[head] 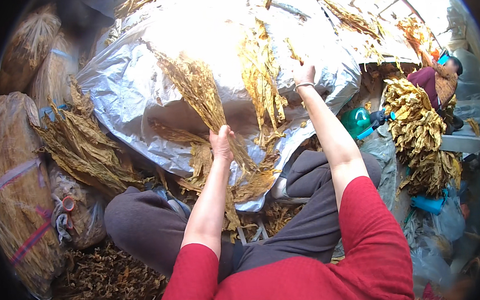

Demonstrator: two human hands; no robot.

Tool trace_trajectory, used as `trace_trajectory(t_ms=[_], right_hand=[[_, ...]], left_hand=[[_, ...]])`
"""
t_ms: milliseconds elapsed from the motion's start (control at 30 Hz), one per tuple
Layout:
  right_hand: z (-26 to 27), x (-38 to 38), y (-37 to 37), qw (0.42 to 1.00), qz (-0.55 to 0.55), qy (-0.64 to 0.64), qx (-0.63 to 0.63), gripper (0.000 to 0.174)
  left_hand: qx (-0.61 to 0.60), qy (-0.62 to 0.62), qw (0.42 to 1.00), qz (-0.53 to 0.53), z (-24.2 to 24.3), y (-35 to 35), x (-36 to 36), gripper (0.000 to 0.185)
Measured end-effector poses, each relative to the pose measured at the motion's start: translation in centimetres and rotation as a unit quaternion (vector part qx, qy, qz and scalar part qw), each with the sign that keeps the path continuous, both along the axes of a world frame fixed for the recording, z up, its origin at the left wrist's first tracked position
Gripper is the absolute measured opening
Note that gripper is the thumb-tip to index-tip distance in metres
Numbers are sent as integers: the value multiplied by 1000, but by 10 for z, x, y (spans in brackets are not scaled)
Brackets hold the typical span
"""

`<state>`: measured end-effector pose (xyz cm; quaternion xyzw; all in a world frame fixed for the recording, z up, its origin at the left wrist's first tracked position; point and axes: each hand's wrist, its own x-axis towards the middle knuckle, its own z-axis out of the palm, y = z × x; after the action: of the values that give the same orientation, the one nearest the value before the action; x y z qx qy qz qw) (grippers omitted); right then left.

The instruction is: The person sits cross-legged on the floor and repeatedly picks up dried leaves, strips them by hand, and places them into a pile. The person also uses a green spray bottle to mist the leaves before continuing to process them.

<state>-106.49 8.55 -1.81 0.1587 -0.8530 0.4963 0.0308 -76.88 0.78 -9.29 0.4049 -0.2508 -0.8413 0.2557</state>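
My left hand point(222, 145) is closed around the narrow end of a bundle of dried brown-yellow leaves point(195, 86), which fans out away from me over a white plastic sheet point(125, 87). Farther out and to the right, my right hand point(304, 74) is above the sheet, its fingers at a small piece of yellow leaf point(292, 52); glare blurs whether they grip it. Between my hands, more yellow dried leaves point(261, 76) lie lengthwise on the sheet. Loose leaves point(253, 185) hang over its near edge, between my knees.
At left stand large plastic-wrapped leaf bundles point(15, 142) and a loose leaf pile point(92, 153). Crumpled leaves point(106, 274) cover the floor at lower left. On the right are a green sprayer bottle point(355, 122), a heap of yellow leaves point(418, 136) and a seated person point(437, 79).
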Motion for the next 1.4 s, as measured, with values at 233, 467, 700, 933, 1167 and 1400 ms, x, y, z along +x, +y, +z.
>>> trace_trajectory(t_ms=[233, 467, 700, 933, 1167, 1400], right_hand=[[-21, 40, -49, 937, 100, 3, 335, 40], [-18, 14, -43, 983, 32, -109, 146, 35], [-67, -11, -13, 965, -28, -22, 261, 71], [-51, 9, 8, 949, 40, -310, 48, 32], [-10, 78, 35, 836, 119, -520, 128, 22], [-50, 116, 60, 718, 146, -649, -206, 18]], left_hand=[[-33, -23, 999, -3, 0, 8, 3, 21], [-16, -33, 999, 7, 10, 1, -1, 32], [-19, -42, 999, 5, 10, 0, 2, 34], [-34, -68, 997, -32, -3, 4, -9, 39], [-36, -82, 987, -131, -38, 14, -37, 51], [112, 28, 971, -210, -23, 28, -50, 35]])
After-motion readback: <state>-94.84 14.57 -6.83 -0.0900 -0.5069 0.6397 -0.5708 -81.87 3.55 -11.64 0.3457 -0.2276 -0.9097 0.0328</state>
